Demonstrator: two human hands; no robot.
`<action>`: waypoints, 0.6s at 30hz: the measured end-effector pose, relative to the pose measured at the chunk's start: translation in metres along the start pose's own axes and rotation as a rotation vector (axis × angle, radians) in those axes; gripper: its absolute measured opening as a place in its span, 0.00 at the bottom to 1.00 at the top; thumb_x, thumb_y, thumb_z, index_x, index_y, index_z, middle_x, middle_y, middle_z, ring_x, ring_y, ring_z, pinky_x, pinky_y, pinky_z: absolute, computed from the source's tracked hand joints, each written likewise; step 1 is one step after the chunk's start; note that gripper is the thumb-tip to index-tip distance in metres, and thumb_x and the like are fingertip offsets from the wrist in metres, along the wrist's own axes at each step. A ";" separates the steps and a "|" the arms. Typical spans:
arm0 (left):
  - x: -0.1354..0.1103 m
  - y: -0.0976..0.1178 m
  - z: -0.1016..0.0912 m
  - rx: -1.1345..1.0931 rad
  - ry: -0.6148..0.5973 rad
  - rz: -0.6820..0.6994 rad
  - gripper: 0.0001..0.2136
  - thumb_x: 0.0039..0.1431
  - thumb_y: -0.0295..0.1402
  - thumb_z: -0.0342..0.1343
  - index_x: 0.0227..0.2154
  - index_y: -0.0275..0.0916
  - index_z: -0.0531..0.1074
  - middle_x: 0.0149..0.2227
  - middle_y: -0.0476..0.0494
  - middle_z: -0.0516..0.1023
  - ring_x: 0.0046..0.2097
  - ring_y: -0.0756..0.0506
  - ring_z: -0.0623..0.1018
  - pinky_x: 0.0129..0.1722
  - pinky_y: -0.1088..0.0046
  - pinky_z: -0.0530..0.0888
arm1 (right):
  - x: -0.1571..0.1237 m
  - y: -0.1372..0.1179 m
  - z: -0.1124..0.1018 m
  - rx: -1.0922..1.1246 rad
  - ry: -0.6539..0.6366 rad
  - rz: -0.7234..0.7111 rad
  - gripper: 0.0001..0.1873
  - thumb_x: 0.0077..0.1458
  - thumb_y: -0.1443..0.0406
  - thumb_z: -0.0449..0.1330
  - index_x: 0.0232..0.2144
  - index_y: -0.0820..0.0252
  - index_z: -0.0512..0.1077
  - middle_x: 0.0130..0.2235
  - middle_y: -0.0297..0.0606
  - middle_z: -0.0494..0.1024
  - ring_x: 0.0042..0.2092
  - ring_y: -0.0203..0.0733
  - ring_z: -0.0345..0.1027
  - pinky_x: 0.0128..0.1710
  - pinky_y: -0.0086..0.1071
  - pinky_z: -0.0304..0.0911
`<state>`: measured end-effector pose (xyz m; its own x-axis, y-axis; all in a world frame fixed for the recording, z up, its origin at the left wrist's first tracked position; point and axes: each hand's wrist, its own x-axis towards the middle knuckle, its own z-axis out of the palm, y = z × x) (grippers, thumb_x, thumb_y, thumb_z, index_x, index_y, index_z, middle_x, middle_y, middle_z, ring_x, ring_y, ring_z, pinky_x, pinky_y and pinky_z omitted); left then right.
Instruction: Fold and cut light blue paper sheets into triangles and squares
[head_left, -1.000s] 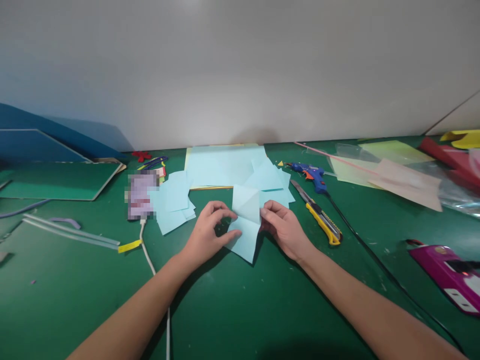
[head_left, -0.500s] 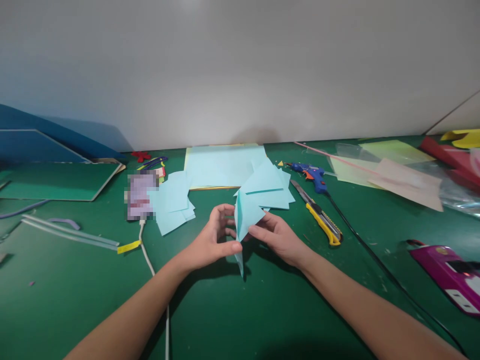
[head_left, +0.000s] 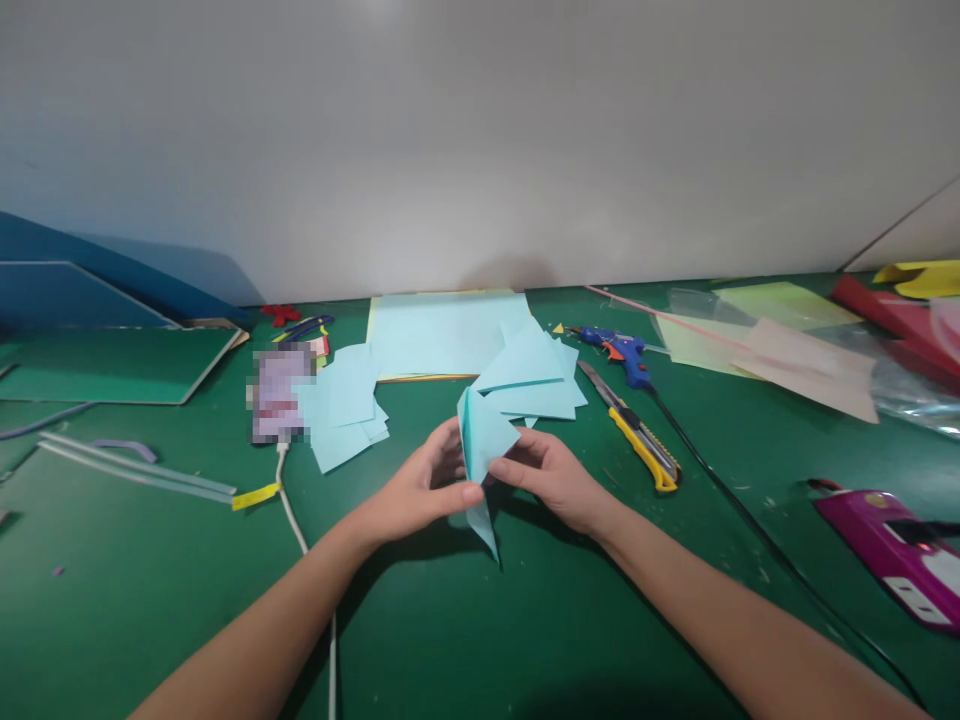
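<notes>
A folded piece of light-blue paper [head_left: 489,435] is held up above the green table, its lower tip pointing down toward me. My left hand [head_left: 427,480] grips it from the left, thumb in front and fingers behind. On the other side my right hand [head_left: 551,478] pinches its right part between thumb and fingers; some fingertips are hidden behind the paper. Beyond it lie fanned light-blue sheets [head_left: 544,375] and a larger light-blue sheet [head_left: 442,335]. More light-blue papers [head_left: 349,410] rest to the left.
A yellow utility knife [head_left: 637,440] with its blade out and a blue glue gun [head_left: 622,350] lie right of the papers. A purple power strip [head_left: 885,550] sits at far right. A white cable [head_left: 294,510] runs along the left, near pale strips [head_left: 142,468].
The folded paper has tilted and shifted slightly left, its lower tip swinging to the right. Both hands keep hold of it; the left fingers have closed in a little.
</notes>
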<state>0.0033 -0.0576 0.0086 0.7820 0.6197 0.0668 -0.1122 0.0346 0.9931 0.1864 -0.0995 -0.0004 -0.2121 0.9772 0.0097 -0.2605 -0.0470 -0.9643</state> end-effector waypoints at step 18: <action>-0.001 0.008 0.006 0.039 0.098 -0.068 0.33 0.53 0.45 0.59 0.61 0.45 0.56 0.59 0.37 0.64 0.56 0.35 0.68 0.52 0.57 0.68 | 0.001 -0.006 -0.001 0.087 0.010 0.048 0.13 0.40 0.60 0.69 0.29 0.59 0.75 0.28 0.32 0.76 0.29 0.35 0.67 0.33 0.32 0.66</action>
<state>0.0051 -0.0625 0.0173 0.7234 0.6904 -0.0092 -0.0353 0.0503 0.9981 0.1885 -0.0982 0.0049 -0.2173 0.9753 -0.0389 -0.3316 -0.1113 -0.9368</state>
